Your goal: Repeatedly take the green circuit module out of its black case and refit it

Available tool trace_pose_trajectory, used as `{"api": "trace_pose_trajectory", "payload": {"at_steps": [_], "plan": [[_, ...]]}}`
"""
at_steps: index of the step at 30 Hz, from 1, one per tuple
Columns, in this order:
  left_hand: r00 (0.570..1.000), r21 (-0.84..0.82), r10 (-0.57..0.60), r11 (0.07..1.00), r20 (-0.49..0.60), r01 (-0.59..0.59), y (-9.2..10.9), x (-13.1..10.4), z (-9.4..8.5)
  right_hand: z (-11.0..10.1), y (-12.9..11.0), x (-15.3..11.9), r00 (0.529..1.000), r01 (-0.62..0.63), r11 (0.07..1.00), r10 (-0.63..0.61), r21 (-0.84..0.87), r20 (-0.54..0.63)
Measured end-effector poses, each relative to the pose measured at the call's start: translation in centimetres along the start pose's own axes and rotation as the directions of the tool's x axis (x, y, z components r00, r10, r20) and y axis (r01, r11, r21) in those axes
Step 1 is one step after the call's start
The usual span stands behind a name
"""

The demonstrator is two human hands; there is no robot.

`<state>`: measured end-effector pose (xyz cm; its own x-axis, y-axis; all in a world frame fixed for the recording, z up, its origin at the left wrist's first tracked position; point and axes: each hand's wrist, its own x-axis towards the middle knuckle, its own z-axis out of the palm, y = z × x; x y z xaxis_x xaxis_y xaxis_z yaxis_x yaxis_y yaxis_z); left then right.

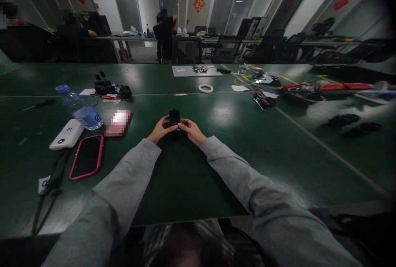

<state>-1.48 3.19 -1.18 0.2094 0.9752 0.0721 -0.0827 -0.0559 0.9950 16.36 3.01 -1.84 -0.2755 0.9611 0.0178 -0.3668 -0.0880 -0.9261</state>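
Observation:
Both of my hands hold a small black boxy device (pixel 174 116) with a dark square face, just above or on the green table; its exact kind is unclear. My left hand (pixel 160 130) wraps its left side, thumb reaching across the front. On the right side, my right hand (pixel 192 131) grips it with the thumb near its lower front edge. The lower part of the device is partly hidden by my fingers.
Left on the green table (pixel 198 184) are a pink-cased phone (pixel 87 156), a white power bank (pixel 67 135), a plastic bottle (pixel 88 116) and a blurred pink item (pixel 119 122). A white tape roll (pixel 206 88) lies ahead. Cables and tools (pixel 264 100) lie to the right.

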Motion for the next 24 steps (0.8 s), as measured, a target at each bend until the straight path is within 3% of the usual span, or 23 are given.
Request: {"api": "trace_pose_trajectory", "payload": {"at_steps": [24], "plan": [[1.0,-0.03,-0.004,1.0,-0.023,0.003,-0.21,0.1,-0.23,-0.57,0.68,0.25,0.999,0.041,0.991,-0.041,-0.128,-0.001]]}}
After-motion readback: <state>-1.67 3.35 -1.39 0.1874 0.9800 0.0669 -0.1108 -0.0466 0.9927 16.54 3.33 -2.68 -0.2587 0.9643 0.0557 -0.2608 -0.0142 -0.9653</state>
